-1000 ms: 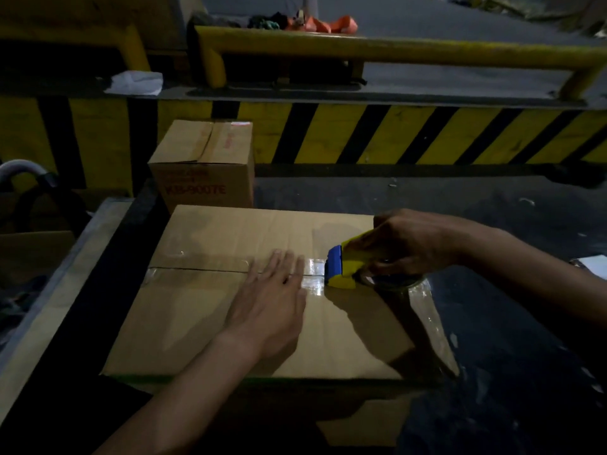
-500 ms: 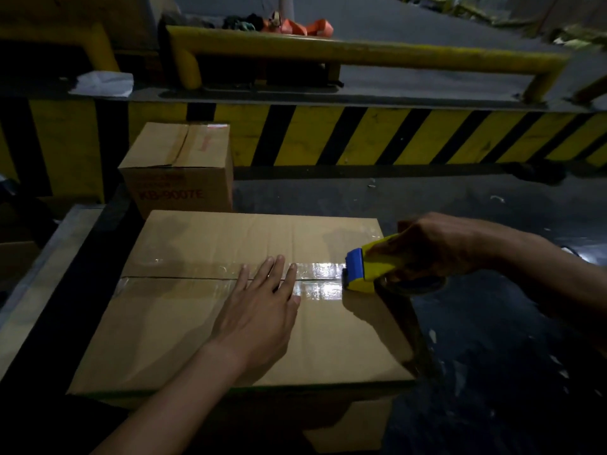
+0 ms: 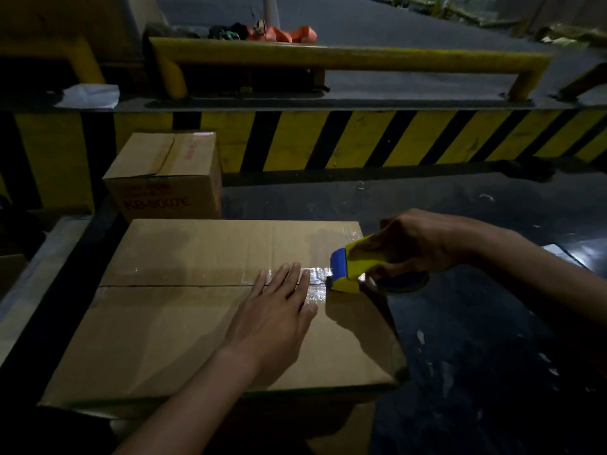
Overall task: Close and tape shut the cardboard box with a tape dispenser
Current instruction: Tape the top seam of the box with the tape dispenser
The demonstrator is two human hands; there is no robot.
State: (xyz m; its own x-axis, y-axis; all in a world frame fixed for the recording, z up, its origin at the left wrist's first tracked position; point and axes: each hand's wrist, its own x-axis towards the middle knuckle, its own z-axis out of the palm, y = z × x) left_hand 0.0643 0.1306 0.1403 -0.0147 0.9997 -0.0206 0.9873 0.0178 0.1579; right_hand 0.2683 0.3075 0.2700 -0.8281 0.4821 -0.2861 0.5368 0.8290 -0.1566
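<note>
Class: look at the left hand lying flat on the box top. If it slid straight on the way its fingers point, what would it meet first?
The left hand points up and right along the taped seam, so it would probably first meet the blue front of the yellow tape dispenser, held by the right hand.

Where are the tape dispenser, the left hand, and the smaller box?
tape dispenser [image 3: 353,269], head view, yellow body.
left hand [image 3: 274,318], head view, back of the hand.
smaller box [image 3: 164,198], head view, printed front face.
</note>
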